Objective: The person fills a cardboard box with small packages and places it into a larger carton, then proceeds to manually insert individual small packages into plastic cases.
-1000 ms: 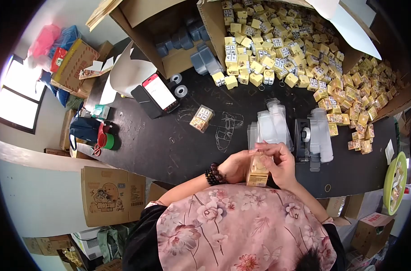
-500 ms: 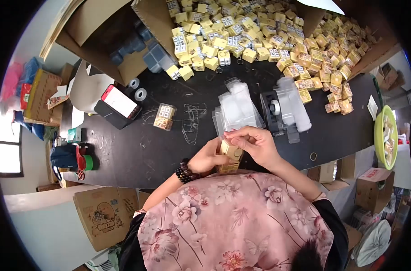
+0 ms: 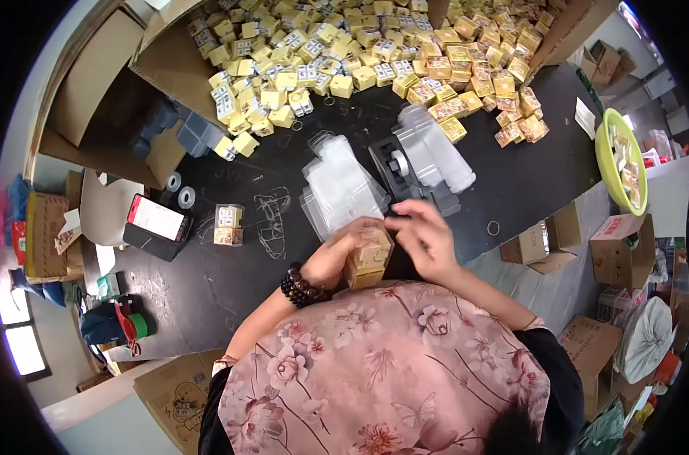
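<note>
My left hand (image 3: 331, 257), with dark beads at the wrist, is closed around a small yellow box in clear packaging (image 3: 369, 258) near the table's front edge. Just to the right of the box is my right hand (image 3: 425, 241), its fingers apart and slightly blurred, with nothing visible in them. Beyond my hands lies a stack of clear plastic sleeves (image 3: 340, 184). A packed clear box (image 3: 228, 224) with a white-and-yellow block and an orange-yellow block stands to the left.
Piles of yellow blocks (image 3: 314, 57) cover the back. A tape dispenser (image 3: 397, 163) lies under more clear sleeves. A phone (image 3: 158, 218), tape rolls (image 3: 186, 198) and scissors (image 3: 129, 326) are left. A green basket (image 3: 606, 159) stands right.
The view has turned, so the table's contents appear shifted left. My right hand has come away from the box, its fingers spreading. My left hand still holds the box.
</note>
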